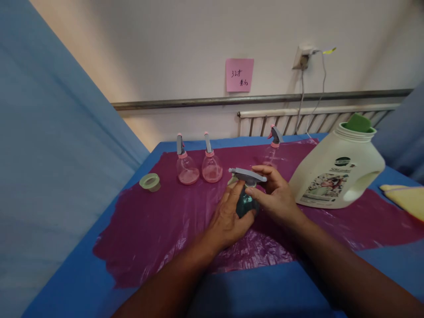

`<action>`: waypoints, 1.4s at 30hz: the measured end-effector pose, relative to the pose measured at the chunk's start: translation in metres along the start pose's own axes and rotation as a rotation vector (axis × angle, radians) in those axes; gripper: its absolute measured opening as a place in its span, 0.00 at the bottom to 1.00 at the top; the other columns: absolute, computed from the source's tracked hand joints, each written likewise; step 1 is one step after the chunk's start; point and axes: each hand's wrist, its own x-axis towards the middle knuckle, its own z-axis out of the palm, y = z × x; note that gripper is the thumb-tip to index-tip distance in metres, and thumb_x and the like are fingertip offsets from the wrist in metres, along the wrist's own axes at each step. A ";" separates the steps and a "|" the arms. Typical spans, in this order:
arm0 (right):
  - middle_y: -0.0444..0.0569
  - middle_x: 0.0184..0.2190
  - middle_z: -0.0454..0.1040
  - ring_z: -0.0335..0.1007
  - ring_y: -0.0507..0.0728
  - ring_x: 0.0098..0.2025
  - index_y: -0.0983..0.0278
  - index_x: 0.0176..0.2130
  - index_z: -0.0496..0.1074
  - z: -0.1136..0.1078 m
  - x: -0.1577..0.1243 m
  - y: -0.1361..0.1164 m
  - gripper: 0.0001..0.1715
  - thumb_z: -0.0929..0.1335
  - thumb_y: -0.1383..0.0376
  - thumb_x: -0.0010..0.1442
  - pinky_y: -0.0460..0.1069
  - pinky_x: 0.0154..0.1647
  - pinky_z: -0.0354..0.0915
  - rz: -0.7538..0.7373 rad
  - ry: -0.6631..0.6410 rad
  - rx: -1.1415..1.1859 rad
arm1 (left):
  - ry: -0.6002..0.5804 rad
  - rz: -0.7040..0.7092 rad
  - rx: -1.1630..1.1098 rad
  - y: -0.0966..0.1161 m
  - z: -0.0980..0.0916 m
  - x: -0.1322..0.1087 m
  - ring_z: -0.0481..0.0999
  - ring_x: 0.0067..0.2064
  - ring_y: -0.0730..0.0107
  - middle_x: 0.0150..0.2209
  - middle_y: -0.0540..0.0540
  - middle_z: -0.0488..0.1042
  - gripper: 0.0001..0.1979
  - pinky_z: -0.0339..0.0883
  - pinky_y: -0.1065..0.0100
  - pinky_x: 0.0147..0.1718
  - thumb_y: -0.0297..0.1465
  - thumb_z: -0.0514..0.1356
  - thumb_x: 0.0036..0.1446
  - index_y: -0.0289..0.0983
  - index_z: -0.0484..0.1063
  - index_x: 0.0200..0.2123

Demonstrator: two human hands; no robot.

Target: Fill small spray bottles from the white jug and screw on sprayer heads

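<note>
A small round spray bottle [245,204] with a grey trigger head [247,176] stands on the maroon plastic sheet [159,229] in the middle of the table. My left hand [228,218] wraps round the bottle's body from the left. My right hand [276,194] grips the trigger head and neck from the right. Both hands are closed on the bottle.
Two spray bottles with pink liquid [187,168] [211,165] stand behind, and a third clear one [273,148] farther right. A large white detergent jug [338,174] with a green funnel sits at right. A green cap [150,181] lies at left; a yellow cloth [406,198] at the right edge.
</note>
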 end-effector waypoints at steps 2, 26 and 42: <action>0.50 0.58 0.83 0.81 0.63 0.61 0.50 0.66 0.75 -0.001 -0.002 -0.002 0.37 0.85 0.55 0.62 0.60 0.68 0.74 -0.033 -0.023 0.016 | 0.000 0.008 0.000 0.001 0.000 0.000 0.62 0.83 0.41 0.83 0.42 0.61 0.52 0.62 0.35 0.81 0.30 0.71 0.67 0.55 0.50 0.85; 0.45 0.41 0.84 0.78 0.57 0.40 0.56 0.45 0.81 -0.002 0.006 -0.007 0.28 0.88 0.47 0.54 0.53 0.45 0.76 0.252 -0.076 0.198 | 0.011 -0.007 0.060 -0.002 0.002 -0.007 0.65 0.81 0.40 0.81 0.38 0.64 0.48 0.64 0.36 0.79 0.31 0.69 0.68 0.50 0.52 0.85; 0.48 0.51 0.85 0.82 0.61 0.54 0.54 0.57 0.80 0.003 0.004 0.000 0.34 0.86 0.49 0.58 0.57 0.59 0.77 0.077 -0.021 0.081 | 0.054 0.037 0.045 0.000 0.002 -0.001 0.74 0.74 0.45 0.74 0.39 0.71 0.46 0.72 0.39 0.74 0.29 0.70 0.67 0.51 0.55 0.82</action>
